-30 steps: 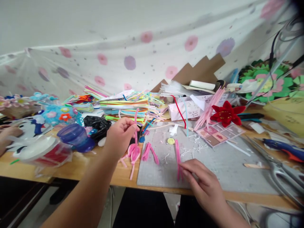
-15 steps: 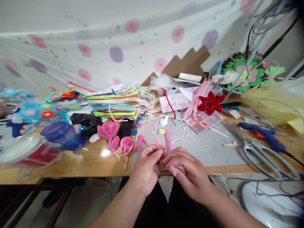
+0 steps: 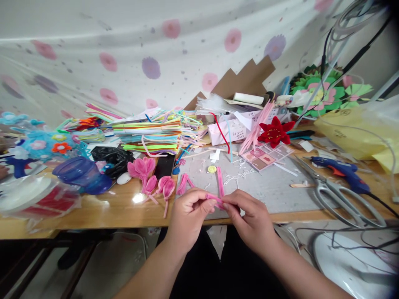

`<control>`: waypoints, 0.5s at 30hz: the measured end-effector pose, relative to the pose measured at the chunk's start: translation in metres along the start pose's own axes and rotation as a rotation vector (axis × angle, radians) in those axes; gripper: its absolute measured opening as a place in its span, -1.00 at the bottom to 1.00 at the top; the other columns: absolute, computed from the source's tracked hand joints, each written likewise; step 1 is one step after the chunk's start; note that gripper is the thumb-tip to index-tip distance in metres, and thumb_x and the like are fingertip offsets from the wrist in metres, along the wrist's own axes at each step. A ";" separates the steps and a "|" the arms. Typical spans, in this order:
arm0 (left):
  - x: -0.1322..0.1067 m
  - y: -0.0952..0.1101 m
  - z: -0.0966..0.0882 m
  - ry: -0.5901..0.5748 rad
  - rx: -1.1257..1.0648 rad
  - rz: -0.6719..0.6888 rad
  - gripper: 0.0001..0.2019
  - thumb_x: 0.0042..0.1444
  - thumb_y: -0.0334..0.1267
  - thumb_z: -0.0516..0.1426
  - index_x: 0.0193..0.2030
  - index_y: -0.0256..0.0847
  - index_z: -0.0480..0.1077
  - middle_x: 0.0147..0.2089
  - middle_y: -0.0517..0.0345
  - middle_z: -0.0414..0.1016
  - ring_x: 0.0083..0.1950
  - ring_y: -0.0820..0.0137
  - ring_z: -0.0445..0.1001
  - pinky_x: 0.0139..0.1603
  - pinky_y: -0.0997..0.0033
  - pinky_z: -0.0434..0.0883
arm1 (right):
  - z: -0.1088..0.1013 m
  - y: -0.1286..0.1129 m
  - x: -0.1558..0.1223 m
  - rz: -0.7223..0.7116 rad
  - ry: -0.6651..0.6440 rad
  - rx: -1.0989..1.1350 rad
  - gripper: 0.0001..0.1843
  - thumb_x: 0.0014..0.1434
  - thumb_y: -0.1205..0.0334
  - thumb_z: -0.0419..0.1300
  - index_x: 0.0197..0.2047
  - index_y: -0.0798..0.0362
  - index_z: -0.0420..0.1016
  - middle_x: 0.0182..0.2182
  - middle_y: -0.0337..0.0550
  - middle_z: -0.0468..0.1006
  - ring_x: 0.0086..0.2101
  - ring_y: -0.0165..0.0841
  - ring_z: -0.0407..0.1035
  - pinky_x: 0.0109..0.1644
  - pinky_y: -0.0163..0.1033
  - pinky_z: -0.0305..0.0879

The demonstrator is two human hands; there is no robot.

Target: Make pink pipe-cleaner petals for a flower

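Note:
My left hand (image 3: 188, 214) and my right hand (image 3: 249, 218) meet at the table's front edge, both pinched on one pink pipe cleaner (image 3: 215, 198) held between them. More pink pipe cleaners (image 3: 220, 186) lie on the grey cutting mat (image 3: 268, 191) just behind my hands. Finished pink pipe-cleaner petals (image 3: 146, 174) lie on the wooden table (image 3: 102, 209) to the left of my left hand.
A stack of coloured pipe cleaners (image 3: 152, 135) sits at the back. Large scissors (image 3: 346, 199) and a blue glue gun (image 3: 343, 171) lie at the right. A red flower (image 3: 276, 131), a purple lid (image 3: 82, 174) and a black bag (image 3: 110, 155) are also on the table.
A second ago my left hand held a pink petal piece up at the left; it set it down and both hands came together on a pipe cleaner. The view shifted right.

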State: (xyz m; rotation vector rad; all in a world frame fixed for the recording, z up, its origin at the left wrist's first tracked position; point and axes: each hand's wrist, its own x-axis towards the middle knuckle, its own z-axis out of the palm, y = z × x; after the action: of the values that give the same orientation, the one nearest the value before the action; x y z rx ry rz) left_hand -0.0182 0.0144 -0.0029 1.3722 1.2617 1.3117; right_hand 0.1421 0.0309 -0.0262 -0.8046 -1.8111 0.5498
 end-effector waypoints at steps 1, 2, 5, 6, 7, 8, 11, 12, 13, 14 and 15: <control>0.000 0.000 0.000 -0.003 -0.007 -0.019 -0.94 0.03 -0.33 0.22 -0.36 -0.21 0.55 -0.43 0.17 0.49 -0.43 0.44 0.47 -0.38 0.49 0.42 | 0.000 0.001 0.000 -0.003 -0.007 -0.014 -0.81 0.22 0.43 0.08 -0.22 0.05 0.50 -0.48 -0.22 0.42 -0.47 -0.41 0.31 -0.43 -0.32 0.23; 0.000 0.001 -0.001 -0.006 -0.017 -0.042 -0.95 0.03 -0.33 0.23 -0.36 -0.21 0.55 -0.45 0.17 0.50 -0.44 0.43 0.48 -0.39 0.49 0.43 | 0.000 0.001 -0.001 -0.010 -0.017 -0.032 -0.81 0.21 0.43 0.07 -0.22 0.05 0.50 -0.48 -0.21 0.41 -0.47 -0.41 0.31 -0.43 -0.31 0.23; 0.001 0.003 -0.002 -0.023 -0.039 -0.114 -0.96 0.01 -0.32 0.23 -0.40 -0.22 0.52 -0.51 0.17 0.52 -0.47 0.41 0.49 -0.41 0.48 0.44 | -0.001 0.002 0.000 -0.051 -0.051 -0.099 -0.79 0.23 0.43 0.05 -0.22 0.08 0.50 -0.49 -0.19 0.39 -0.46 -0.39 0.30 -0.42 -0.30 0.22; 0.001 0.004 -0.003 -0.034 -0.037 -0.127 -0.96 0.01 -0.32 0.23 -0.41 -0.22 0.51 -0.52 0.17 0.52 -0.47 0.41 0.49 -0.42 0.48 0.44 | -0.002 0.001 0.000 -0.068 -0.065 -0.117 -0.79 0.23 0.42 0.04 -0.22 0.09 0.51 -0.49 -0.18 0.39 -0.45 -0.38 0.30 -0.42 -0.29 0.22; 0.001 0.004 -0.004 -0.045 -0.034 -0.135 -0.94 0.02 -0.31 0.22 -0.42 -0.22 0.50 -0.53 0.17 0.51 -0.48 0.41 0.49 -0.42 0.48 0.44 | -0.003 0.001 0.000 -0.082 -0.084 -0.131 -0.78 0.24 0.42 0.03 -0.22 0.09 0.51 -0.49 -0.17 0.39 -0.45 -0.37 0.29 -0.41 -0.28 0.22; 0.001 0.003 -0.005 -0.055 -0.033 -0.139 -0.93 0.03 -0.31 0.21 -0.43 -0.23 0.49 -0.54 0.17 0.51 -0.48 0.41 0.49 -0.42 0.47 0.44 | -0.004 -0.001 0.001 -0.092 -0.107 -0.142 -0.77 0.26 0.41 0.02 -0.22 0.10 0.51 -0.49 -0.16 0.39 -0.44 -0.36 0.29 -0.40 -0.27 0.23; -0.002 -0.004 -0.008 -0.067 -0.090 -0.133 -0.89 0.06 -0.29 0.20 -0.45 -0.23 0.47 -0.54 0.18 0.49 -0.47 0.42 0.47 -0.41 0.47 0.42 | -0.006 -0.004 0.001 -0.107 -0.175 -0.181 -0.77 0.28 0.36 0.03 -0.14 0.09 0.51 -0.40 -0.09 0.44 -0.37 -0.31 0.31 -0.33 -0.23 0.28; -0.003 -0.007 -0.007 -0.068 -0.136 -0.135 -0.89 0.07 -0.29 0.21 -0.45 -0.23 0.46 -0.53 0.18 0.49 -0.47 0.43 0.46 -0.41 0.48 0.42 | -0.006 -0.005 0.000 -0.111 -0.191 -0.193 -0.77 0.28 0.35 0.03 -0.12 0.09 0.50 -0.35 -0.06 0.46 -0.34 -0.30 0.33 -0.30 -0.21 0.29; -0.005 -0.010 -0.007 -0.070 -0.186 -0.138 -0.89 0.07 -0.29 0.21 -0.45 -0.22 0.46 -0.52 0.19 0.48 -0.46 0.44 0.45 -0.40 0.48 0.40 | -0.006 -0.006 -0.001 -0.110 -0.212 -0.198 -0.77 0.29 0.34 0.02 -0.11 0.10 0.50 -0.32 -0.05 0.47 -0.32 -0.29 0.33 -0.28 -0.20 0.30; -0.008 -0.012 -0.006 -0.071 -0.235 -0.141 -0.88 0.07 -0.29 0.21 -0.46 -0.22 0.46 -0.51 0.19 0.48 -0.46 0.45 0.44 -0.39 0.48 0.39 | -0.006 -0.006 -0.002 -0.102 -0.240 -0.188 -0.77 0.31 0.33 0.01 -0.13 0.10 0.50 -0.32 -0.06 0.48 -0.33 -0.30 0.34 -0.29 -0.21 0.30; -0.010 -0.014 -0.005 -0.074 -0.281 -0.150 -0.88 0.07 -0.29 0.21 -0.46 -0.22 0.46 -0.51 0.19 0.48 -0.46 0.46 0.43 -0.39 0.49 0.38 | -0.005 -0.007 -0.004 -0.081 -0.281 -0.158 -0.76 0.32 0.31 -0.01 -0.16 0.10 0.50 -0.36 -0.09 0.48 -0.36 -0.32 0.34 -0.31 -0.24 0.29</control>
State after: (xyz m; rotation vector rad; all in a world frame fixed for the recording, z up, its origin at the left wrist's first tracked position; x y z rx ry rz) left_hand -0.0246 0.0057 -0.0172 1.0977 1.0634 1.2674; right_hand 0.1458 0.0237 -0.0221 -0.7859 -2.1575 0.4900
